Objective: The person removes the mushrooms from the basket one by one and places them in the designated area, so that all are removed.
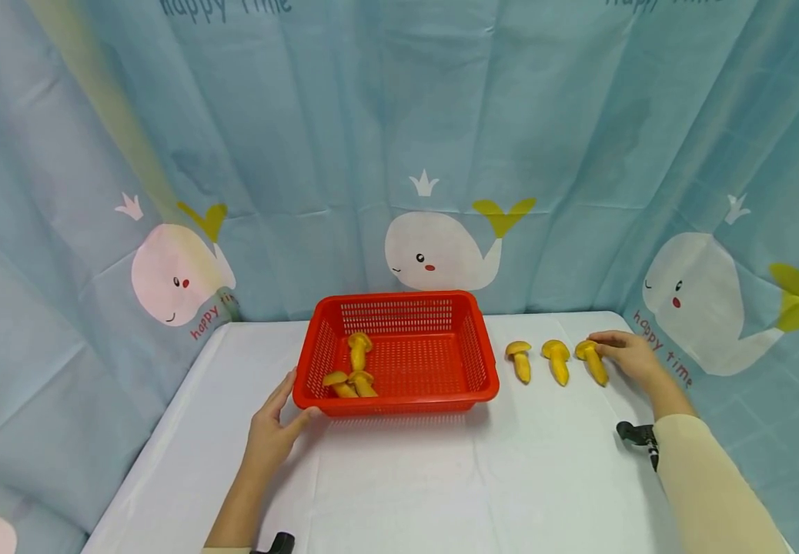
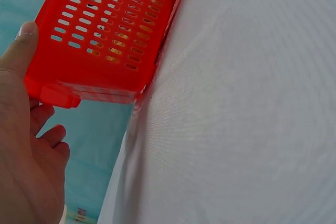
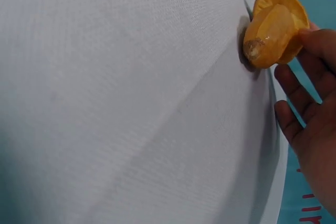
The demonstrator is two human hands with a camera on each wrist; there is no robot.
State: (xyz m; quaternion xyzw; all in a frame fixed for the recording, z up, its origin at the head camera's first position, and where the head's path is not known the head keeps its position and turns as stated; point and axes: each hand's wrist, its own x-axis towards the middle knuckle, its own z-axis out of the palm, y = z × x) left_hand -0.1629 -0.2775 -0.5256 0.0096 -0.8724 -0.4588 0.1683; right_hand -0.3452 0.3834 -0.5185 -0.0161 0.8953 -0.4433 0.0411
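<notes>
A red plastic basket (image 1: 406,404) with slotted walls stands on the white-covered table. My left hand (image 1: 271,431) grips its front left corner, with the thumb on the front rim and the fingers along the left side. Inside, at the left, lie a yellow mushroom (image 1: 359,352) with its cap toward the back and two more mushrooms near the front. To the right of the basket, three yellow mushrooms lie in a row. My right hand (image 1: 626,355) pinches the cap of the rightmost mushroom (image 3: 273,30), which rests on the cloth, stem toward the front.
The other two mushrooms in the row are the left one (image 1: 520,362) and the middle one (image 1: 557,362). A blue curtain (image 1: 289,177) with whale prints hangs behind the table and along both sides. White cloth (image 1: 427,485) covers the tabletop.
</notes>
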